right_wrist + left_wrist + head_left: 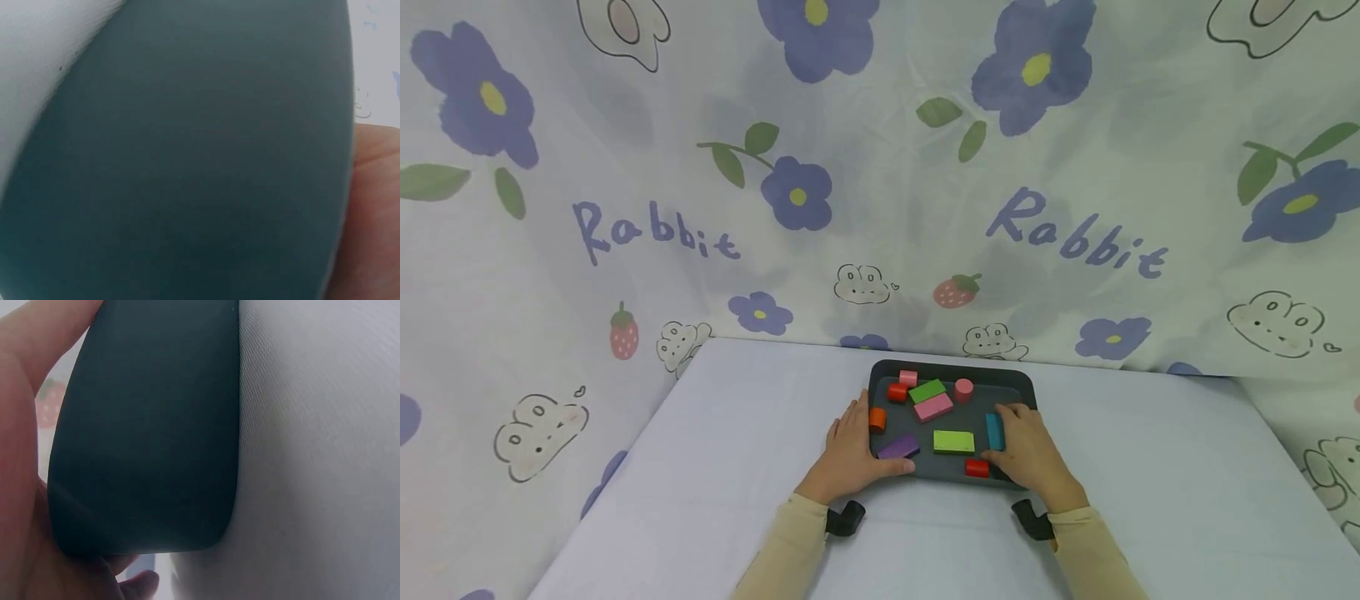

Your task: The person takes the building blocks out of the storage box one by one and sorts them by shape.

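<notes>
A dark grey tray (pixel 981 414) lies on the white table. My left hand (pixel 852 454) rests along its left side with straight fingers, the thumb stretched over the front left rim. Close to that thumb are a purple block (pixel 898 447) and an orange cylinder (pixel 877 419). Over the right rim, my right hand (pixel 1033 450) pinches a blue block (pixel 995 432) end to end between thumb and fingers. A red cylinder (pixel 977 467) lies by the right thumb. The tray's outer wall (pixel 150 425) fills much of the left wrist view, and its wall (pixel 219 125) hides the right fingers.
Inside the tray also lie a yellow-green block (pixel 953 442), a pink block (pixel 933 407), a green block (pixel 927 391), pink cylinders (pixel 964 390) and another red cylinder (pixel 897 392). Behind the table (pixel 1150 467) hangs a flower-printed curtain (pixel 880 225).
</notes>
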Motion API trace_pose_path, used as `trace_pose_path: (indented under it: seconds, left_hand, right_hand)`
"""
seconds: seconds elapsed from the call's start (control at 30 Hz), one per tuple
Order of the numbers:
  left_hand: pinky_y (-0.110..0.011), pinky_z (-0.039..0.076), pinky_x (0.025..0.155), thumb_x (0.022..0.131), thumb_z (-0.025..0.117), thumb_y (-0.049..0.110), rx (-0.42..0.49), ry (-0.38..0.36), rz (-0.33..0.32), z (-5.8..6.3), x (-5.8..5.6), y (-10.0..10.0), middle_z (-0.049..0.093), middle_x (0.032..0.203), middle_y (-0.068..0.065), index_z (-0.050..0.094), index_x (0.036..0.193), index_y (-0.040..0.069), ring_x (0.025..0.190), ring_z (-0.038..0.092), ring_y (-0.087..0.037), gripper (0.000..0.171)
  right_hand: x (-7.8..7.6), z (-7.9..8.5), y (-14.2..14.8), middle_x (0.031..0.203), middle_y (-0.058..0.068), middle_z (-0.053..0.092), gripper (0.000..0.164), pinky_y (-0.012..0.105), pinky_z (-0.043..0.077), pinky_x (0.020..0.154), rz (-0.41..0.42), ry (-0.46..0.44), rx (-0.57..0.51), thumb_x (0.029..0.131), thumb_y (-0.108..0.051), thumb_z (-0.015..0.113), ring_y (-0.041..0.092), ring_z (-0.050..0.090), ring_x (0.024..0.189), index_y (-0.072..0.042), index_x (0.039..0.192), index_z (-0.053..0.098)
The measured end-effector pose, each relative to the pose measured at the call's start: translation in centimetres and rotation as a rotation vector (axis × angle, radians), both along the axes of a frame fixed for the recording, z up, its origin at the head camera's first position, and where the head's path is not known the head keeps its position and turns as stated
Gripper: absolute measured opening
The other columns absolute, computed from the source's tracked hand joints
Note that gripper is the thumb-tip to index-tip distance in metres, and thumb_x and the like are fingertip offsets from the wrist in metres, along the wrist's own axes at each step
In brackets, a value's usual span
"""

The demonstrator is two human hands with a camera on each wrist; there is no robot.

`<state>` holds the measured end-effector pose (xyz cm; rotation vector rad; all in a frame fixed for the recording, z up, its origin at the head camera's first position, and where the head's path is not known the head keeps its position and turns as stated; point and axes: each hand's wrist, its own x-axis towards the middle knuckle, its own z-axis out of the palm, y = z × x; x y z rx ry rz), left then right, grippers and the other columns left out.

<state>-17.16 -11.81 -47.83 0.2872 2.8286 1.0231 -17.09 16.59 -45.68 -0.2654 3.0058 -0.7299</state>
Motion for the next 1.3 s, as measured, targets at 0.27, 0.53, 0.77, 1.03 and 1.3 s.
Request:
trace_pose_path:
  seconds: [0.27,0.53,0.77,1.03,1.3]
  left_hand:
    - [-0.063,0.008,0.119,0.071,0.083,0.062,0.007,-0.019,-0.004,-0.04,-0.05,-0.05,0.02,0.164,-0.023,0.005,0.16,-0.001,0.151,0.018,-0.039,0.134]
    - [-0.062,0.006,0.12,0.07,0.084,0.062,0.013,-0.022,-0.008,0.0,-0.03,-0.06,0.022,0.163,-0.023,0.006,0.16,-0.002,0.15,0.021,-0.038,0.135]
    - [-0.062,0.006,0.12,0.069,0.084,0.062,0.013,-0.022,0.002,-0.28,-0.13,-0.11,0.023,0.163,-0.022,0.006,0.16,-0.001,0.15,0.024,-0.037,0.135]
    - [-0.063,0.004,0.12,0.071,0.084,0.061,0.015,-0.014,-0.006,-0.2,-0.15,-0.02,0.022,0.165,-0.018,0.006,0.16,-0.001,0.149,0.028,-0.033,0.134]
    - [-0.062,0.003,0.12,0.072,0.084,0.059,0.015,-0.024,-0.004,-0.04,-0.04,-0.01,0.022,0.164,-0.018,0.006,0.16,-0.001,0.149,0.028,-0.034,0.133]
  right_hand:
    - [-0.06,-0.23,-0.22,0.127,0.03,0.056,0.07,0.057,0.049,0.098,0.003,0.039,0.093,0.079,-0.02,0.087,0.044,0.051,0.116,0.014,0.132,0.055]
    - [-0.1,-0.55,-0.2,0.127,0.029,0.057,0.068,0.057,0.047,0.099,0.022,0.055,0.119,0.081,-0.021,0.086,0.044,0.053,0.115,0.013,0.131,0.056]
    - [-0.15,-0.46,-0.15,0.128,0.03,0.057,0.067,0.057,0.047,0.099,0.021,0.05,0.106,0.081,-0.02,0.086,0.044,0.054,0.115,0.013,0.131,0.056]
    - [-0.48,-0.27,0.11,0.132,0.031,0.054,0.072,0.058,0.046,0.102,-0.018,0.005,0.032,0.081,-0.02,0.086,0.044,0.052,0.119,0.013,0.135,0.053]
    - [-0.31,0.43,0.29,0.134,0.031,0.051,0.072,0.06,0.045,0.102,-0.032,-0.014,-0.021,0.083,-0.019,0.085,0.045,0.05,0.12,0.013,0.138,0.05]
